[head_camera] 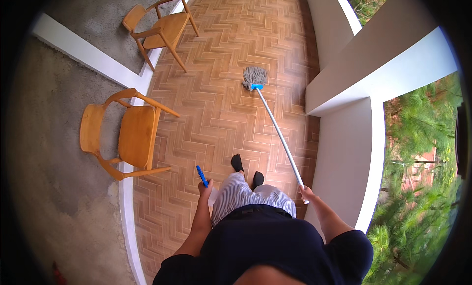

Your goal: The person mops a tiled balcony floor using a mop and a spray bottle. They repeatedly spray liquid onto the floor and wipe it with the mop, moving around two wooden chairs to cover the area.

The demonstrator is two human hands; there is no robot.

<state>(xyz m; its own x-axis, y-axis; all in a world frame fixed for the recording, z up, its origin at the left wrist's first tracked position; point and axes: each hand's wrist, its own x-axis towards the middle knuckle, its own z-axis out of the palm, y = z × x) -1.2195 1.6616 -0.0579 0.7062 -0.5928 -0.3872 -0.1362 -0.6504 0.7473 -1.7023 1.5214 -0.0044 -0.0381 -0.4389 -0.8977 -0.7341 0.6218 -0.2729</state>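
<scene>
My right hand (305,194) is closed around the pale metal handle of a string mop (281,134), close to its upper end. The handle slants away over the tiled floor to a blue clamp and a grey string head (255,77), which lies on the tiles. At my left side, my left hand (205,188) grips a blue plastic object (201,175) with a knobbly edge, perhaps a spray bottle's head or a handle; its kind is unclear. Something whitish and translucent hangs just below that hand, partly hidden beside my shorts.
Two wooden armchairs, one nearer (138,136) and one farther (167,28), stand on the left, by a white strip (127,196) bordering rough concrete. A white low wall (343,145) and a pillar (343,82) line the right side. Herringbone wood-look tiles (206,111) cover the floor.
</scene>
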